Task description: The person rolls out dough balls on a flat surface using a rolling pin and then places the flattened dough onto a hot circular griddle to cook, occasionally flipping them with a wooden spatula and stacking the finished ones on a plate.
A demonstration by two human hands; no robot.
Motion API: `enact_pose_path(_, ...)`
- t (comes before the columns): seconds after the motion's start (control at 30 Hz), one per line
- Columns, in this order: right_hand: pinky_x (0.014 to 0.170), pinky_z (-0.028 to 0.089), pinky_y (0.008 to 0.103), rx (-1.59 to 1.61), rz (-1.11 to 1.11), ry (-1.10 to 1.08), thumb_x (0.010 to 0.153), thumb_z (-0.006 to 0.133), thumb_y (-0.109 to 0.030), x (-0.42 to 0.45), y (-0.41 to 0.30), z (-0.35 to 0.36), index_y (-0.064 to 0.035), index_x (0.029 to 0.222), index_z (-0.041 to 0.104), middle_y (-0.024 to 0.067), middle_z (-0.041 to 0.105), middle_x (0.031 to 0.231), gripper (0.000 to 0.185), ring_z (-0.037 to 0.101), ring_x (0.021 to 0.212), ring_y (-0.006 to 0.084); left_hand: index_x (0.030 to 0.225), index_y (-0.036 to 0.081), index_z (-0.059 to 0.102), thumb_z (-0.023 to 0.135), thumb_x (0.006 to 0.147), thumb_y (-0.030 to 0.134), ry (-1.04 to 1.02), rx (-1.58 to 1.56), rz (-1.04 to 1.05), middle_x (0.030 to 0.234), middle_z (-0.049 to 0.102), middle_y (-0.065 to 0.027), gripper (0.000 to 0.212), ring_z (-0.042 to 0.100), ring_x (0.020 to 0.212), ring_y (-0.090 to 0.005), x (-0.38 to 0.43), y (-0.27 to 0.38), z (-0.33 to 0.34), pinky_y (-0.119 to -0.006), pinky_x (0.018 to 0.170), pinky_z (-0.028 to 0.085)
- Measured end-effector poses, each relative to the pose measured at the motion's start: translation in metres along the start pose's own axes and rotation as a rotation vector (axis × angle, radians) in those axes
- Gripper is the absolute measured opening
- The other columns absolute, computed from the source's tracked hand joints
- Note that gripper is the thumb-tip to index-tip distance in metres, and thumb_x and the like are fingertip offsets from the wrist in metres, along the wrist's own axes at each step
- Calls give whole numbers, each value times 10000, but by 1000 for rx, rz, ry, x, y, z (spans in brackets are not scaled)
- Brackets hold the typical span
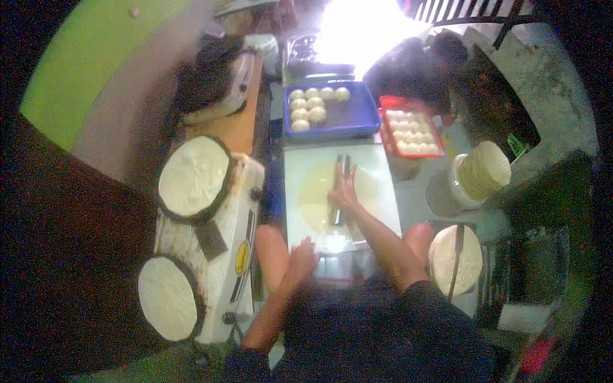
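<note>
My right hand (346,191) is over a dark, shiny rolling pin (339,218), fingers spread along it. Motion blur softens both. Beneath the pin, a thin pale-yellow round of dough (313,201) lies on a white board (297,158). My left hand (304,256) is at the board's near left corner, fingers extended and nothing visible in it. Beyond the board, a blue tray (357,112) carries several dough balls (316,115), mostly on its left side. A red tray (390,103) to its right has more dough balls (412,131) in rows.
Left stands a two-plate cooker (239,191) with flat dough rounds on its upper (194,177) and lower (167,299) plates. At right, a stack of flatbreads (486,170) rises from a white container (462,184). Nearer, a dark flat strip (457,258) crosses another round (471,263).
</note>
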State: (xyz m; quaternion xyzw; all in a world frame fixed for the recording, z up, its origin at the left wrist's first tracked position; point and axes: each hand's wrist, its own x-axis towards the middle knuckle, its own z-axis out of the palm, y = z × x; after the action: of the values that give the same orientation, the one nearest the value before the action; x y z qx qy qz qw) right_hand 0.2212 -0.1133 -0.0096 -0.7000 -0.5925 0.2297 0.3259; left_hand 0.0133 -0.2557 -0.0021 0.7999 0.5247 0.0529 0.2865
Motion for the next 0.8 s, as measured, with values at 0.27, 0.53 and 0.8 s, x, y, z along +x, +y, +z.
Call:
enact_pose_path(0.27, 1041, 311, 517, -402, -144, -191, 812, 584, -151, -14, -53, 23, -176, 1400, 351, 121, 441, 1363, 633, 372, 1292, 333, 1170, -5, 552, 598, 839, 266, -5, 31, -60, 1311, 473, -230, 431, 481, 1178, -378, -12, -11, 2, -510, 990, 370)
enact_pose_path(0.53, 1071, 167, 626, -448, -380, -63, 781, 616, -160, -51, -45, 12, -209, 1196, 590, 162, 335, 1444, 419, 160, 1401, 345, 1202, -3, 506, 598, 826, 260, -110, -155, -217, 1353, 433, -208, 467, 427, 1243, -345, -9, -19, 22, -544, 1019, 320)
enact_pose_path(0.8, 1016, 257, 624, -134, -142, -77, 788, 582, -118, -51, -23, -11, -227, 1309, 503, 244, 338, 1407, 539, 448, 1200, 388, 1219, 5, 482, 605, 817, 265, -31, 207, -27, 1330, 468, -204, 494, 455, 1229, -326, -6, -22, 23, -554, 998, 341)
